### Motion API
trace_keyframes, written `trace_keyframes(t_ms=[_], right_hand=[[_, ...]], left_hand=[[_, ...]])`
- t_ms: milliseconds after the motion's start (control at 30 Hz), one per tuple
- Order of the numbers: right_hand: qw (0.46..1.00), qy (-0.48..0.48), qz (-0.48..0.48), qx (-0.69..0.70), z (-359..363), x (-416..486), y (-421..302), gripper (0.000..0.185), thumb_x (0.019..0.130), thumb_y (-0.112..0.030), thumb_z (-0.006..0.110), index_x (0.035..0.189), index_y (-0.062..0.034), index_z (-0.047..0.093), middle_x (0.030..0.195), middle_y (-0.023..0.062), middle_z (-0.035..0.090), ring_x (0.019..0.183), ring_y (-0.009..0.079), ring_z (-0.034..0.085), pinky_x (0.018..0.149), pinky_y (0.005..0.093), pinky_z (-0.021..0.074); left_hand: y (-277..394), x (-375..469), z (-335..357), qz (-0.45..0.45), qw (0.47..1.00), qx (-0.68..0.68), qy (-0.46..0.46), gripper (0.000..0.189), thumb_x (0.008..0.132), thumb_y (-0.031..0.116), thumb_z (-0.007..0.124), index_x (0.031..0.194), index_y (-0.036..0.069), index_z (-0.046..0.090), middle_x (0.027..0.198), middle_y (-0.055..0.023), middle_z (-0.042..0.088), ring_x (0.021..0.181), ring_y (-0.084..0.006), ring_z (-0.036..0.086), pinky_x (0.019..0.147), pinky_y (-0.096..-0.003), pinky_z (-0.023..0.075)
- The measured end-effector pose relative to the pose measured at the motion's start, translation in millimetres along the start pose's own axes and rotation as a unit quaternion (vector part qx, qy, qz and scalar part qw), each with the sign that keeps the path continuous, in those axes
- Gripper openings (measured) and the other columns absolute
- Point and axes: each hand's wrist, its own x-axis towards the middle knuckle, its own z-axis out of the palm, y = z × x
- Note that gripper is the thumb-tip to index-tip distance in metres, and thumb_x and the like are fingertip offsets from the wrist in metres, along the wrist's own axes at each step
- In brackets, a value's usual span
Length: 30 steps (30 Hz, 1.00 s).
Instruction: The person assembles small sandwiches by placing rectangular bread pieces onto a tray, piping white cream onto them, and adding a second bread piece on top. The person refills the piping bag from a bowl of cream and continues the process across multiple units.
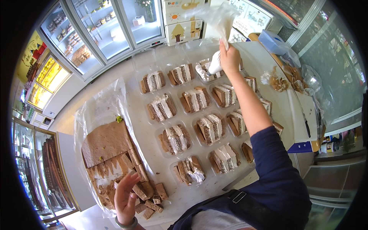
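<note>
My right hand (231,59) grips a clear piping bag (216,61) of white cream by its twisted upper part. The bag's nozzle points down at a layered cake portion (203,70) in a clear plastic box at the far side of the table. White squiggles of cream lie on that portion. My left hand (126,195) is raised with its fingers apart, holding nothing. It is in front of a brown sheet cake (107,141) on plastic film, partly cut up. Several cut cake strips (152,201) lie loose beside that hand.
Rows of clear boxes hold cake slices with cream layers (195,99). On the right, a long knife (307,126) lies on a white board (302,115), near crumpled brown scraps (278,82) and a blue-lidded plastic container (271,41). Glass-door fridges (109,31) stand beyond the table (138,129).
</note>
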Motion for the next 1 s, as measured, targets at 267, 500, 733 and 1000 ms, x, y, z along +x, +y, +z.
trace_keyframes(t_ms=[267,500,733,1000], right_hand=[[0.862,-0.431,-0.246,0.106,-118,-148,-193,0.020,0.090,-0.016,0.065,0.105,-0.0027,0.061,0.097,0.0126,0.065,0.084,0.0272,0.068,0.073,0.0403,0.0547],[0.680,-0.446,-0.184,0.552,-161,-201,-171,0.022,0.101,-0.020,0.059,0.109,0.0001,0.062,0.097,0.0117,0.068,0.083,0.0255,0.069,0.076,0.0384,0.0558],[0.791,-0.427,-0.098,0.427,-153,-261,-146,0.025,0.103,-0.020,0.055,0.121,-0.0054,0.064,0.096,0.0111,0.065,0.092,0.0247,0.065,0.084,0.0380,0.0504],[0.902,-0.026,0.056,0.427,-87,-148,-25,0.037,0.107,-0.026,0.042,0.077,-0.0104,0.056,0.091,0.0114,0.073,0.065,0.0137,0.061,0.058,0.0281,0.0529]], left_hand=[[74,113,94,0.290,0.956,-0.046,-0.011,0.086,0.088,0.047,0.074,0.149,0.001,0.036,0.150,-0.0235,0.043,0.146,-0.0354,0.036,0.124,-0.0518,0.0185],[160,86,113,0.233,0.931,0.015,-0.280,0.054,0.107,0.040,0.035,0.090,-0.002,0.064,0.099,-0.0166,0.067,0.117,-0.0325,0.060,0.111,-0.0490,0.0372],[156,76,142,0.292,0.926,-0.058,-0.233,0.049,0.110,0.032,0.036,0.097,-0.003,0.068,0.104,-0.0143,0.070,0.104,-0.0253,0.063,0.100,-0.0399,0.0435],[112,106,80,0.287,0.928,0.182,-0.154,0.103,0.088,0.041,0.077,0.158,-0.005,0.016,0.158,-0.0247,0.035,0.147,-0.0348,0.035,0.119,-0.0457,0.0299]])
